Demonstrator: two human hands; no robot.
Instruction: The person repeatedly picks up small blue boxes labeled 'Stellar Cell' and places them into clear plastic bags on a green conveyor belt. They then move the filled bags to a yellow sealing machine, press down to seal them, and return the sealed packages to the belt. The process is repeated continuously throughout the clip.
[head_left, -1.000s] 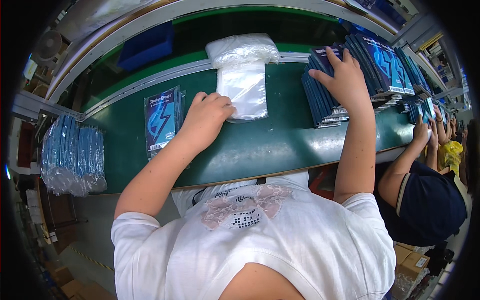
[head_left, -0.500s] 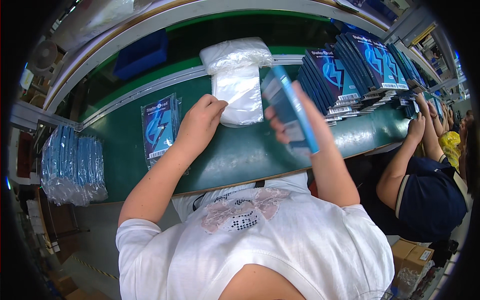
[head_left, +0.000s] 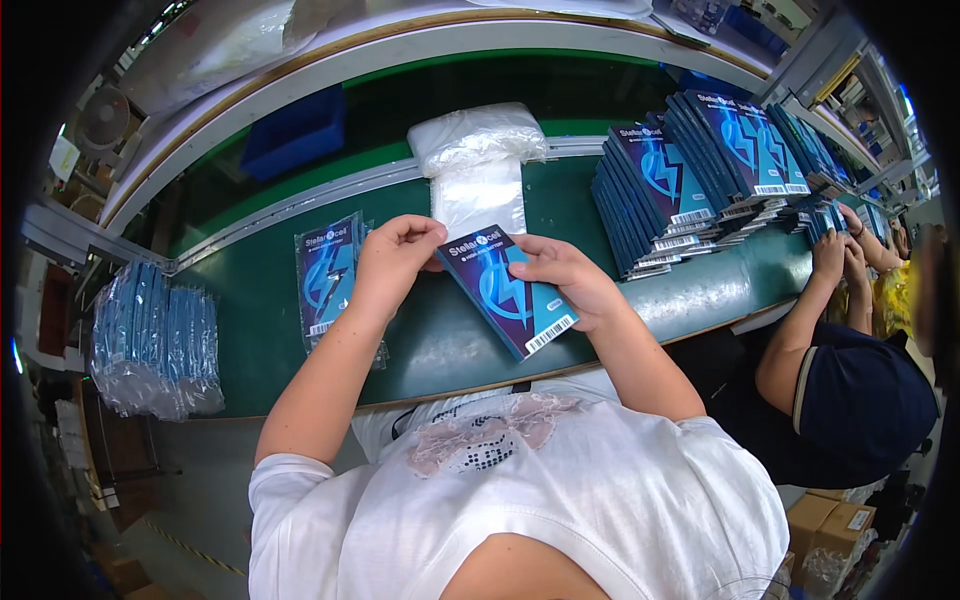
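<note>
From the head view, our left hand (head_left: 392, 262) and right hand (head_left: 560, 277) pinch a flat, glossy blue carton (head_left: 508, 290) by its opposite edges above the green bench (head_left: 440, 340), just before a crinkled stack of clear plastic bags (head_left: 478, 180) at its far edge.

A flat rectangular blue-and-purple cardboard box (head_left: 508, 290) with a lightning-bolt print and a white barcode label is tilted, held off the green counter (head_left: 640, 310) just below the stack of clear plastic bags (head_left: 477, 170), its top corner overlapping the bags' lower edge.
</note>
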